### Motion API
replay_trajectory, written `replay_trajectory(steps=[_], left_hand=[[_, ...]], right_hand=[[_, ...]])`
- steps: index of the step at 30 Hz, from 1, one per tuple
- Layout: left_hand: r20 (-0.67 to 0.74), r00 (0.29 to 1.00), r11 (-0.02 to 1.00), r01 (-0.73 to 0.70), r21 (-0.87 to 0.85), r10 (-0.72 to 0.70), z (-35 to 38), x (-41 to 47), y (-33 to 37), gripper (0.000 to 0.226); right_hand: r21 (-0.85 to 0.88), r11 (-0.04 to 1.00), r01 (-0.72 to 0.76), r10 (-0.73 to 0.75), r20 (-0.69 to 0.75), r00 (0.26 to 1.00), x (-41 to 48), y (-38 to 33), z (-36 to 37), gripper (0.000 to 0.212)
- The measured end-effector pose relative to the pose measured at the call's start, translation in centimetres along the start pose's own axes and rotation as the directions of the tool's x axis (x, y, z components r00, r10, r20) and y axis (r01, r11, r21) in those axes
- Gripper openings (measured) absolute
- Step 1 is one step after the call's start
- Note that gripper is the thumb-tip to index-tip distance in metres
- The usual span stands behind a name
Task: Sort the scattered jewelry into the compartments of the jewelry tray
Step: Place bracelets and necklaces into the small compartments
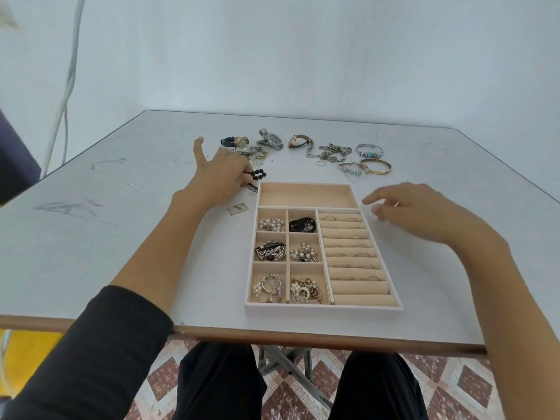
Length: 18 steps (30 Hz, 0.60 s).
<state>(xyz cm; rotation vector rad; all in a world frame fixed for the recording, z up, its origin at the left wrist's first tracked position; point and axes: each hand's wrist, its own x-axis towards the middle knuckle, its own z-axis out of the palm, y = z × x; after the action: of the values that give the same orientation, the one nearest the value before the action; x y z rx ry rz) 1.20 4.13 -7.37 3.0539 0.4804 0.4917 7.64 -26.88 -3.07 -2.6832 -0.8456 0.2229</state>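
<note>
Head view: watch (270,140) dials too small to read. Beige velvet jewelry tray (322,309) sits on desk (115,237) nr front edge: 6 small compartments at left w/ pearl pieces & chains, ring rolls at right w/ thin rings. Left grip (222,177) pinches black bead bracelet (259,174) just past tray's far-left corner. Right grip (418,210) hovers beside tray's right side, fingers loose, holding nothing. Silver chains (331,151) and gold bangle (376,167) lie further back.

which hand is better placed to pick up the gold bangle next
Right. The right hand hovers open beside the tray's right rim, on the gold bangle's side. The left hand is off the tray's far left corner, fingers curled on the black bead bracelet.
</note>
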Motion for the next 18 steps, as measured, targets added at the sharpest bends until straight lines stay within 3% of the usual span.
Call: replay_trajectory(steps=[5, 9, 12, 18], left_hand=[[-0.210, 0.969, 0.963, 0.069, -0.261, -0.127, -0.7, -0.4, -0.9, 0.026], [-0.332, 0.925, 0.932, 0.059, -0.358, -0.186, -1.1, -0.5, -1.4, 0.019], [-0.359, 0.912, 0.924, 0.049, -0.380, -0.196, -1.4, -0.4, -1.5, 0.020], [-0.369, 0.894, 0.891, 0.069, -0.448, -0.255, -1.7, -0.3, -1.9, 0.020]], right_hand=[[0.083, 0.995, -0.054, 0.053, 0.022, 0.998, 5.4, 0.0, -1.5, 0.016], [-0.028, 0.995, -0.100, 0.092, -0.215, 0.972, 9.3, -0.2, -1.3, 0.021], [-0.065, 0.991, -0.117, 0.092, -0.300, 0.949, 11.2, -0.7, -0.6, 0.027], [-0.112, 0.992, -0.049, 0.015, -0.283, 0.959, 13.5, -3.1, 1.1, 0.019]])
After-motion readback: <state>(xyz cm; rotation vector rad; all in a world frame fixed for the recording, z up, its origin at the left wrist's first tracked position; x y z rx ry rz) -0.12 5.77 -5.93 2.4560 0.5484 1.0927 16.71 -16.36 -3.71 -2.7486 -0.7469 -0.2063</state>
